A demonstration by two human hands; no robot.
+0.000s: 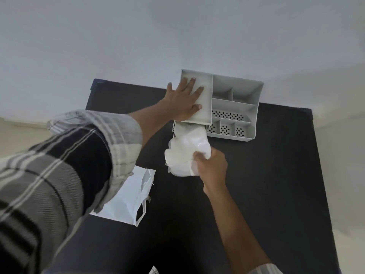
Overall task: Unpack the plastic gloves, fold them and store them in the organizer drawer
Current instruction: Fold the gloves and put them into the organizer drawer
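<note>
Nearest: plaid sleeve (59,165) of the left arm fills the lower left, crossing over a flat white bag (126,202) that lies on the surface (256,175). The bag's handle loops point toward the right hand.

The surface is dark, matte, and takes up most of the lower frame. Bare stretch to the right of the right forearm and below the bag. Its right edge runs down the frame side; pale floor shows beyond it.

Right hand (212,169), mid-frame: fingers (197,155) curled and pinching a bunch of gloves (187,153), translucent white, crumpled. The far end of the bunch sits in the drawer (174,127), which is pulled out toward the person from under the organizer's left part. How deep the gloves go in, cannot tell.

Left hand (183,101), just beyond the gloves: fingers (194,91) spread, palm flat on the organizer (235,107), over its large left compartment. No grasp, just pressing.

The organizer is grey, with several open compartments to the right of the left fingers, some with perforated floors. It stands at the far edge of the surface, against or close to the wall (177,36).

The wall is plain and pale. The far left corner (96,84) of the surface is visible well left of the left fingers, with dark bare surface between.
</note>
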